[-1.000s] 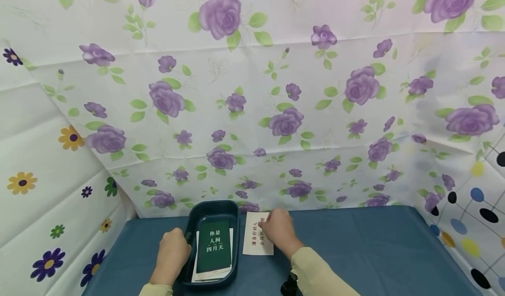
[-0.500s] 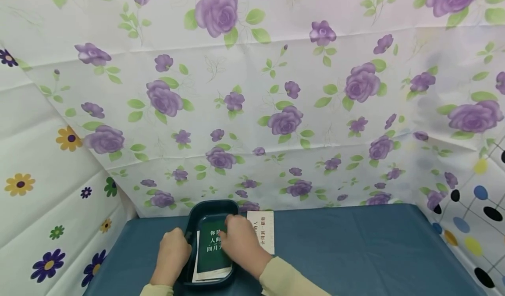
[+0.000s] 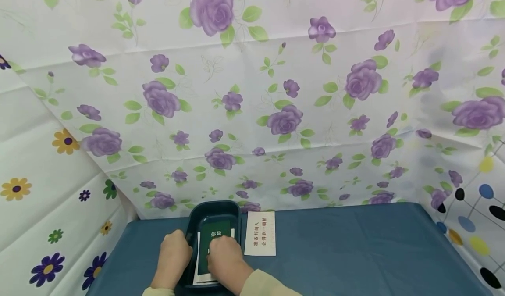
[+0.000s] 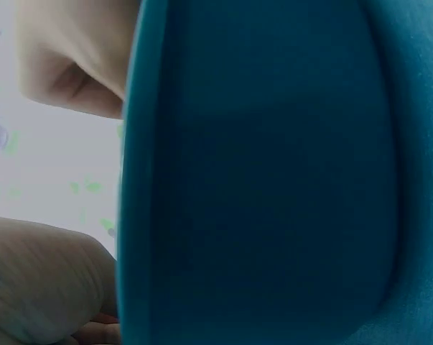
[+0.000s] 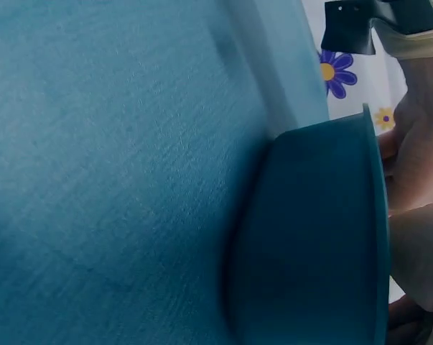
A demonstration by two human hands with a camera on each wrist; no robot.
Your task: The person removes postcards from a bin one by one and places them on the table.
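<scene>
A dark teal plastic box (image 3: 215,207) with rounded corners stands at the back left of the table. Inside it lies a green card (image 3: 215,228) with white characters, on top of white cards (image 3: 198,282). My left hand (image 3: 172,256) grips the box's left rim. My right hand (image 3: 229,258) is bent over the green card, covering its lower right part; its fingertips are hidden, so I cannot tell whether they pinch it. Right of the box, a cream card (image 3: 260,233) with red-brown characters lies flat. The wrist views show mostly the box's outer walls (image 4: 273,180).
A blue-green cover (image 3: 335,247) spreads over the table. Behind it rises a white cloth (image 3: 252,177) printed with purple roses. Patterned cloths close off the left and right sides.
My right hand has moved left from the cream card, over the box's right rim, and down onto the green card. The cream card stays on the table. My left hand keeps its place.
</scene>
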